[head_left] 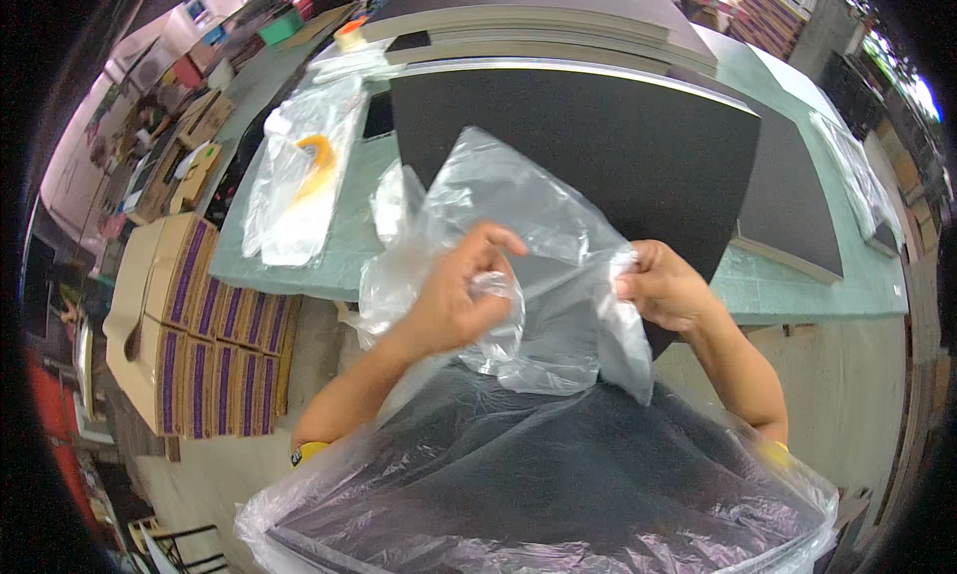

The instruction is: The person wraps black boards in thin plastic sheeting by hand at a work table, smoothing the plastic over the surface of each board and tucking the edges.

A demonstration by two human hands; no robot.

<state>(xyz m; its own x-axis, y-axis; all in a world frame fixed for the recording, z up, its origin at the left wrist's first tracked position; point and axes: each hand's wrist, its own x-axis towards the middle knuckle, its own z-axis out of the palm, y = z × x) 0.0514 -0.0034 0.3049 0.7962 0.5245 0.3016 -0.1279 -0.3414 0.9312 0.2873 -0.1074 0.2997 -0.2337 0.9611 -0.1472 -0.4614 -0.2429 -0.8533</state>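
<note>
My left hand (461,290) is curled with a crumpled fold of clear plastic bag (508,190) between thumb and fingers, the index finger partly stretched out. My right hand (662,283) pinches the same bag at its right side, where the film bunches and hangs down. Below both hands, close to my body, lies a large dark panel (538,474) covered in clear plastic film. Beyond the bag, a big flat black board (568,145) slants across the table's near edge, partly hidden by the film.
Grey boards (788,190) lie stacked on the green table (797,300), and more (538,21) at its far side. Flat plastic bags (309,175) with a yellow-orange piece of tape are at left. Bundled cardboard cartons (199,325) stand on the floor beside the table.
</note>
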